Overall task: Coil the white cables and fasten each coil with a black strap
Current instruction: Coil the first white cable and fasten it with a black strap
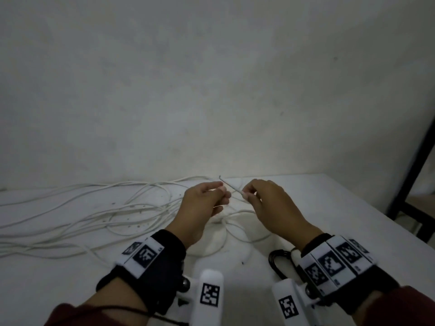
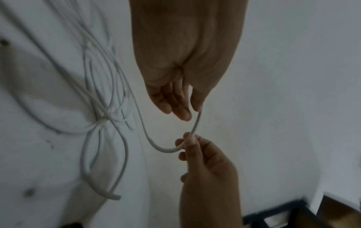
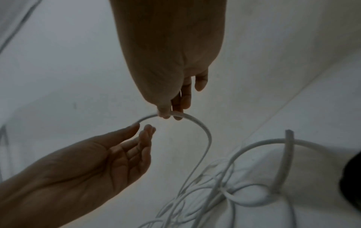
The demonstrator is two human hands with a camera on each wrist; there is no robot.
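White table [image 1: 329, 208]: R hand [image 1: 270, 205] pinches white cable [image 1: 231, 188] end; L hand [image 1: 202, 203] just beside, fingers relaxed, empty.

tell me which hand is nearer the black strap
Right. The right hand is up over the table, its wrist just beside the black strap; the left hand is farther away.

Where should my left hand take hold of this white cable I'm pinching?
Grip the white cable by its short free end, just beyond the right hand's pinch, coming in from your left with thumb and forefinger. That stub is up in the air, clear of the tangle below.
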